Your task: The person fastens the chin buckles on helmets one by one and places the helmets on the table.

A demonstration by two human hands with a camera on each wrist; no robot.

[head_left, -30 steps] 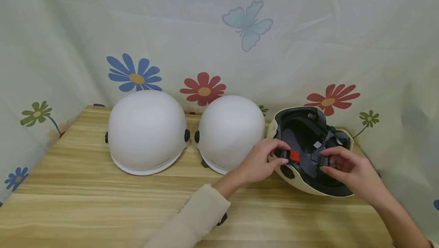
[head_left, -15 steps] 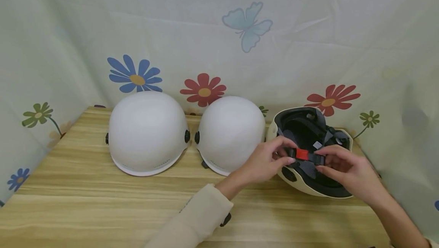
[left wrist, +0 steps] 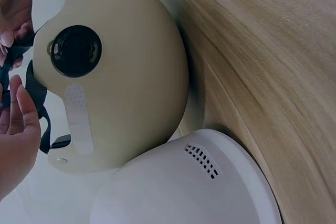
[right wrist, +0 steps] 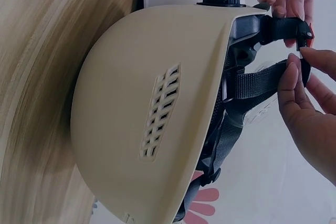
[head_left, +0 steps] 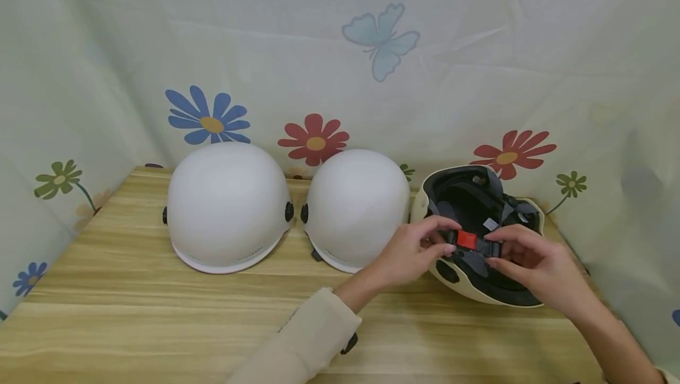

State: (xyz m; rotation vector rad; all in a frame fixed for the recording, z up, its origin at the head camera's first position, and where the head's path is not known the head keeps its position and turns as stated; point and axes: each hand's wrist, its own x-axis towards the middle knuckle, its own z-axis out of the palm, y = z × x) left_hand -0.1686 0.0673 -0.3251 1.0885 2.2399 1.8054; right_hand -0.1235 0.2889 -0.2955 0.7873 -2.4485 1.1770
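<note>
- Fingers of the left hand (head_left: 409, 252) pinch one black end of the buckle (head_left: 467, 239), beside its red part; fingers of the right hand (head_left: 539, 263) pinch the opposite end.
- Buckle sits in front of the hollow of the cream helmet (right wrist: 126, 93), which lies tilted on the counter (head_left: 186, 325), just beside the middle white helmet (head_left: 358, 207).
- Halves appear to meet; whether they are locked cannot be told. Risk: a clip only partly seated could slip apart under a pull on the strap (right wrist: 260, 82).
- No hand is seen steadying the rounded shell. Risk: a hard tug could rock the helmet, knocking its neighbour.
- Fingertips sit close to the joint. Risk: skin could be nipped as the parts press together.
- Strap twist cannot be ruled out; a twist would probably misalign the halves.
</note>
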